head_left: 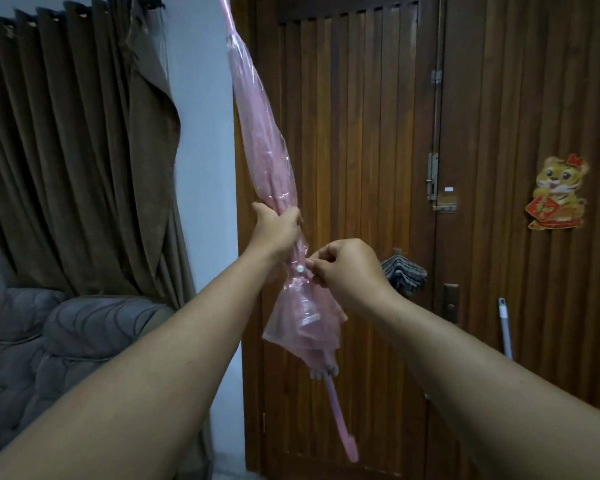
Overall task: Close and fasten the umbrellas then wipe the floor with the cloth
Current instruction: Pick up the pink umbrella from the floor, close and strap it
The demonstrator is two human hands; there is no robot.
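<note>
Open air lies between the two forearms and in front of the wooden door (343, 168), which closes off the space behind. Left side blocked by the curtain (66, 150) and the grey sofa (49, 341) below it. On the right, a folded checked cloth (404, 273) hangs at the door and a pole (505, 327) leans against it.

**Home entryway beside a living room**

Ahead of the hands, a slatted wooden door (343, 168) with metal bolts (433, 176) and a tiger sticker (557, 192) well to the right. Left of the hands, heavy brown curtains (66, 150) on a rod, a pale wall (201, 133), and below them a grey quilted sofa (56, 341). Behind the right hand, a checked cloth (404, 273) hanging at the door.
</note>
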